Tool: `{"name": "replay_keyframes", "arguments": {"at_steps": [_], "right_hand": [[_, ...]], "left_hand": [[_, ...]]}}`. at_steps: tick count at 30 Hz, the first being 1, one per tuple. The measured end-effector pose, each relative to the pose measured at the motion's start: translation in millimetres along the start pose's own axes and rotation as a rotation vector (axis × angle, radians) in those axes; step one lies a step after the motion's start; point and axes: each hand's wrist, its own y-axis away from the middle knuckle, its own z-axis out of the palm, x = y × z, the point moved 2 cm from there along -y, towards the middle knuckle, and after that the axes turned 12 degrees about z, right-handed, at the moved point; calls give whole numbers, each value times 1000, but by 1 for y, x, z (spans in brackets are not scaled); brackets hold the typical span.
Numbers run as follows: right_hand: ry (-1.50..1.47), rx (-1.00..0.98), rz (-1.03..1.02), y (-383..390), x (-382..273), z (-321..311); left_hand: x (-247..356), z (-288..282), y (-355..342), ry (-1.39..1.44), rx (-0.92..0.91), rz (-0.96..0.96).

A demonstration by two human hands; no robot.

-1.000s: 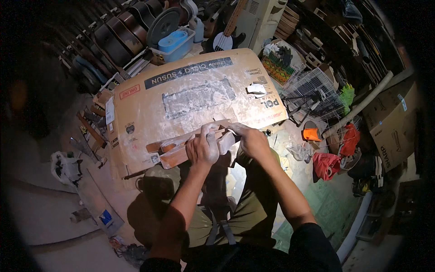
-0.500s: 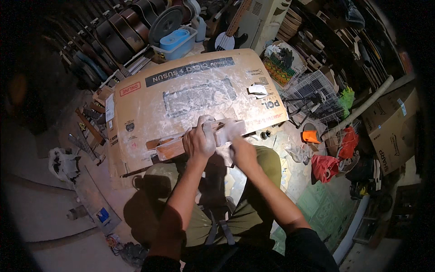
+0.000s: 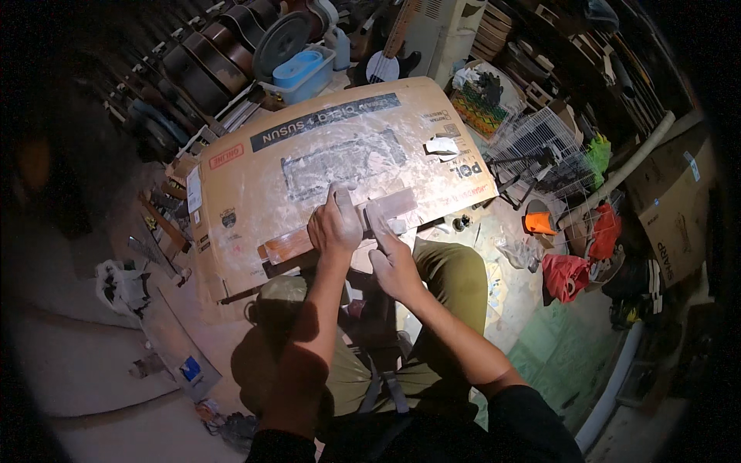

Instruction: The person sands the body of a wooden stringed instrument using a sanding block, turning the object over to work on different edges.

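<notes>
My left hand (image 3: 337,224) is closed around a long, narrow piece of wood (image 3: 289,246), reddish brown at its left end. Pale dust covers my fingers and the wood's flat, greyish right end (image 3: 394,203). At that end is my right hand (image 3: 391,258), its index finger laid along the wood and its other fingers curled in. A small pale edge (image 3: 397,226) shows beside these fingers; what they hold is mostly hidden. Beneath both hands a large, dust-smeared cardboard sheet (image 3: 255,185) slopes up from my knees.
A white scrap (image 3: 441,148) lies on the cardboard. Beyond it stand a tub with a blue container (image 3: 297,69), several guitar bodies (image 3: 224,46) and a bass guitar (image 3: 384,67). At the right are a wire cage (image 3: 536,139), an orange cup-like thing (image 3: 539,221) and red bags (image 3: 565,275).
My right hand, blurred by motion before, has come nearer and slightly left, and now shows sharply. The wood's right end looks flatter and less covered. My left hand keeps its grip.
</notes>
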Motion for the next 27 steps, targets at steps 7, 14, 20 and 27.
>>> {"name": "replay_keyframes", "arguments": {"at_steps": [7,14,20,27], "right_hand": [[282,229,12,-17,21,6],[318,524,91,-53,61,22],[455,276,-77,-79,81,40],[178,541,146,-87,48,-52]], "left_hand": [[0,-1,-9,31,-56,-35],[-2,2,-39,68,-75,-61],[-21,9,-56,-65,-99,89],[-10,6,-72,-203,-9,207]]}}
